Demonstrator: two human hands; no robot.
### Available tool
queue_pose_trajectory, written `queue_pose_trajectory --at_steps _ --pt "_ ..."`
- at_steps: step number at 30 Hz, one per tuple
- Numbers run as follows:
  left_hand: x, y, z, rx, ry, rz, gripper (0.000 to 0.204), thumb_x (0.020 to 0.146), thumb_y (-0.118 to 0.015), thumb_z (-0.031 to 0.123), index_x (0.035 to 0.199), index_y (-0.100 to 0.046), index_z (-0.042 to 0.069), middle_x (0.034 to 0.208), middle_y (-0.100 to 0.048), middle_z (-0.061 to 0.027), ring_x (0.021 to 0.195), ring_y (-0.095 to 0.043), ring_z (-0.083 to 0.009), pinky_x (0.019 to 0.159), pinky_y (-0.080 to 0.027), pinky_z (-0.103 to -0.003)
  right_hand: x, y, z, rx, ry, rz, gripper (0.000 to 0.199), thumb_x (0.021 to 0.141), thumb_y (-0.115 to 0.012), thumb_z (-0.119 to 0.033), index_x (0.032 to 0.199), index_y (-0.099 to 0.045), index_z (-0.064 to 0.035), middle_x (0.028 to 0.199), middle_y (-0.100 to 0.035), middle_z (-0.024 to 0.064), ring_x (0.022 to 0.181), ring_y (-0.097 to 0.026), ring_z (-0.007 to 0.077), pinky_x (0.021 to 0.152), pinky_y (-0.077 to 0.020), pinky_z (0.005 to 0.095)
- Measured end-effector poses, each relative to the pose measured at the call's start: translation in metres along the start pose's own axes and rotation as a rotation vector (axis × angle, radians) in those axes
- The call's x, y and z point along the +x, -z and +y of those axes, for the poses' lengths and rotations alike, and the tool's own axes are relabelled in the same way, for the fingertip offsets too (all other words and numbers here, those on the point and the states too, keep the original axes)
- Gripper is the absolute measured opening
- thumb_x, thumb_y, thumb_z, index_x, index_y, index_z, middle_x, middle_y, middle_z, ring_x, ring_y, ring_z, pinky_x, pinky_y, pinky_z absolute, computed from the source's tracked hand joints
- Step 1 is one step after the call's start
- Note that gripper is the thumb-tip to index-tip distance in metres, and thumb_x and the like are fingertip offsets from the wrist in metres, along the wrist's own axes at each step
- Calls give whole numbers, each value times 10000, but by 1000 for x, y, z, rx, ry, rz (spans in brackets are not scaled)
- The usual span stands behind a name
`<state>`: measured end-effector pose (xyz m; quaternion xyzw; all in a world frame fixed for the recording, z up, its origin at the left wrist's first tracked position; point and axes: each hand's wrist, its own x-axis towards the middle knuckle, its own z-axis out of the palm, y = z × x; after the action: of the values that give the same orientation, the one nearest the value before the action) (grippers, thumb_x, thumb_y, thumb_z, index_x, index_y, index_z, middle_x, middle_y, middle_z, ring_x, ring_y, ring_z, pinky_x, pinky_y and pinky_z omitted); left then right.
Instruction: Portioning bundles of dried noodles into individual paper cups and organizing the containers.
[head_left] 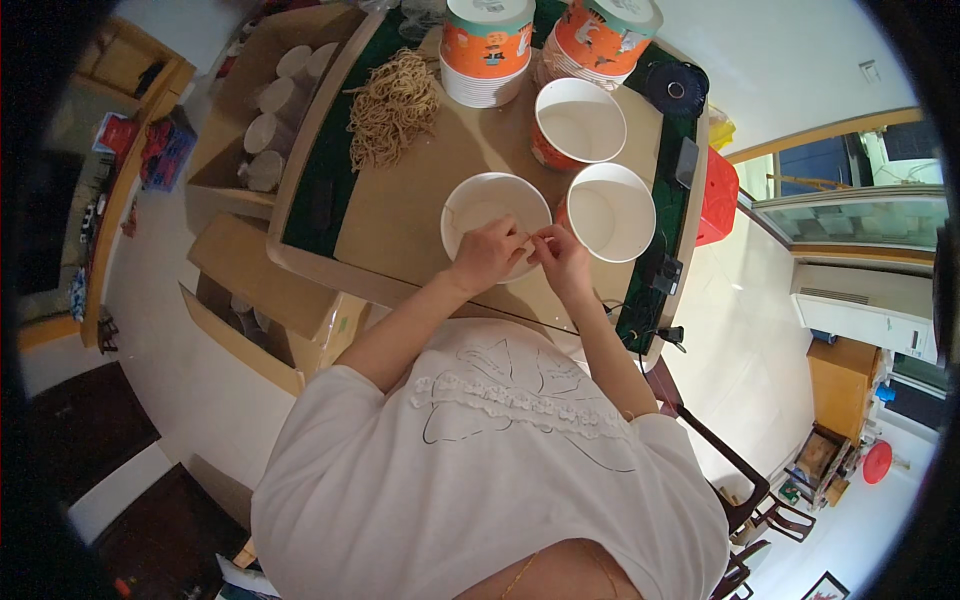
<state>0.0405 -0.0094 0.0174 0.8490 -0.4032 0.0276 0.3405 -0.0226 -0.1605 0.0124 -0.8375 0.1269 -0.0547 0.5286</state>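
A white-lined paper bucket (480, 190) stands close to the table's near edge, its mouth facing up. My left hand (490, 252) reaches over its near right rim, fingers pinched together. My right hand (562, 262) meets it there, also in a pinch, the fingertips of both hands nearly touching. Whatever lies between the fingers is too small to make out. A thin line runs down the bucket's inner left wall. Just right of my hands stands a second paper bucket (612, 212), and behind it a third one with an orange outside (580, 122).
A heap of tan cords (393, 108) lies at the table's back left. Two stacks of orange printed buckets (486, 50) (602, 40) rise at the back. A phone (686, 162) and a round black object (676, 90) sit along the right edge. Cartons (262, 120) stand left.
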Motion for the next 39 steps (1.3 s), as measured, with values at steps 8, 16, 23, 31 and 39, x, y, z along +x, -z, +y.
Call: queue_pose_trajectory --at_steps 8,16,23,31,39 --pt "-2 -5 -2 -152 116 -35 182 697 -655 121 879 -641 125 845 -532 -59 762 -591 -248 619 -498 -368 1 5 -9 156 -125 -61 105 868 -558 -84 878 -577 18 650 -639 103 592 -648 153 529 -488 257" --pt "9 -19 -5 -475 449 -149 145 722 -664 174 825 -679 75 769 -577 -109 701 -607 -239 651 -494 -343 1 5 -4 198 -133 -54 104 857 -564 -76 867 -583 26 679 -634 112 613 -637 146 551 -487 263" --pt "6 -24 -13 -788 509 -145 130 792 -614 152 795 -640 24 587 -503 14 568 -501 -94 536 -430 -253 -3 4 -8 -271 122 113 59 782 -627 -77 826 -618 -38 812 -627 102 535 -560 194 507 -444 312" --pt "9 -14 -17 -1340 1039 -329 99 801 -610 178 765 -598 87 658 -492 32 530 -424 -48 421 -279 -190 -11 2 -15 -173 190 174 57 771 -650 -66 822 -627 -56 840 -633 72 524 -547 179 461 -439 279" --pt "4 -19 -20 -1364 1051 -326 107 809 -621 190 779 -604 89 683 -503 31 539 -437 -47 418 -287 -179 -10 3 -15 -142 240 143 53 769 -653 -55 819 -636 -59 827 -632 68 519 -537 171 461 -435 284"
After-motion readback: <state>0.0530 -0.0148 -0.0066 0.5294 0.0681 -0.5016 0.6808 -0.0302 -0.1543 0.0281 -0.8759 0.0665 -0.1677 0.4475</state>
